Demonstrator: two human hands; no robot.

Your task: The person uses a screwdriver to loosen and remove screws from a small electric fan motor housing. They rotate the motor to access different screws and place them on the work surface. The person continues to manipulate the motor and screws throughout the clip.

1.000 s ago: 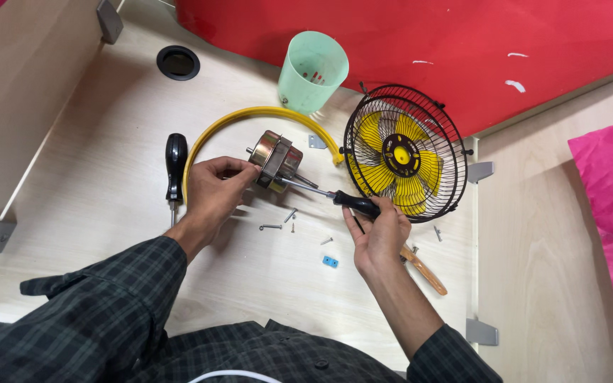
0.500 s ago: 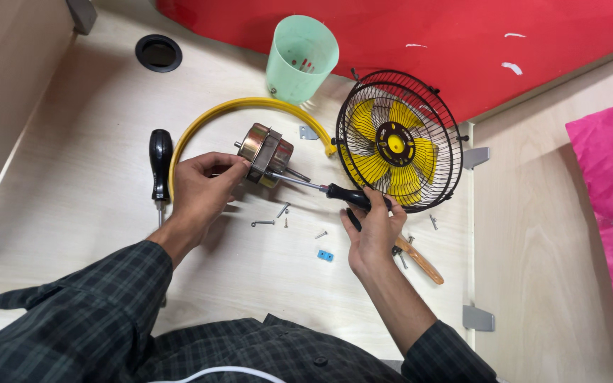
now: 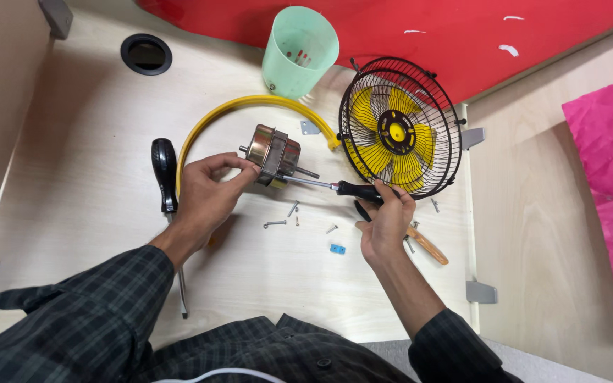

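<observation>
My left hand (image 3: pixel 207 193) grips a small metal fan motor (image 3: pixel 272 154) and holds it just above the wooden table (image 3: pixel 72 142). My right hand (image 3: pixel 384 223) is closed on the black handle of a screwdriver (image 3: pixel 335 186). Its shaft points left, with the tip against the motor's side. A black wire fan cage with yellow blades (image 3: pixel 399 131) stands just right of the motor. A curved yellow tube (image 3: pixel 239 108) arcs behind it.
A pale green plastic cup (image 3: pixel 299 53) stands at the back. A second black-handled screwdriver (image 3: pixel 165 177) lies left of my left hand. Loose screws (image 3: pixel 285 216), a small blue piece (image 3: pixel 337 248) and a wooden-handled tool (image 3: pixel 426 245) lie near my hands. A round cable hole (image 3: pixel 146 54) sits far left.
Both hands keep their grips on the motor and the screwdriver. The view has drifted slightly; the screwdriver shaft stays against the motor.
</observation>
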